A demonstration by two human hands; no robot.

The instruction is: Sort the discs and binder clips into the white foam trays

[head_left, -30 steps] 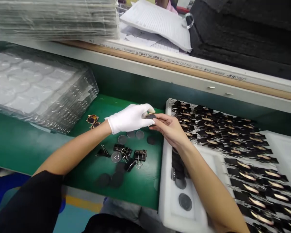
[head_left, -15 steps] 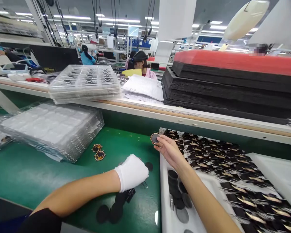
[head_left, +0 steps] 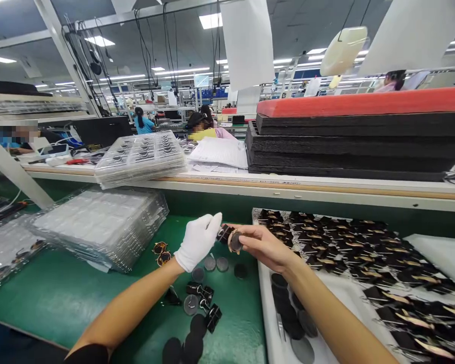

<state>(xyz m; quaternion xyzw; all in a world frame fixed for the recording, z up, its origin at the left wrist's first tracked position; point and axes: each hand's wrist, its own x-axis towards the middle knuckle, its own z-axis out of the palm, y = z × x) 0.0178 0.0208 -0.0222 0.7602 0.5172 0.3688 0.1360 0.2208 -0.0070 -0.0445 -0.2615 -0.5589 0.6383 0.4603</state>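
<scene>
Over the green bench (head_left: 49, 298), near the white foam tray (head_left: 264, 308), both hands are at work close together. The gloved left hand (head_left: 197, 241) is closed on a black binder clip (head_left: 224, 233); whether the clip's mouth is spread cannot be told. The bare right hand (head_left: 268, 246) pinches a gold-rimmed round piece with a dark grey disc (head_left: 235, 241) on its face. Clip and piece sit right beside each other; whether they touch is unclear.

Below them on the bench lie loose grey and black discs (head_left: 193, 346) and more binder clips (head_left: 213, 317). Round-lensed glasses (head_left: 164, 258) rest just beside the gloved wrist, near stacked clear plastic trays (head_left: 94, 227). More discs lie inside the foam tray, whose far part carries rows of clips gripping slim gold-coloured pieces.

Along the shelf edge (head_left: 212, 185) runs dark print, too small to read; ruled papers (head_left: 218, 153) lie above it, their writing likewise illegible.
</scene>
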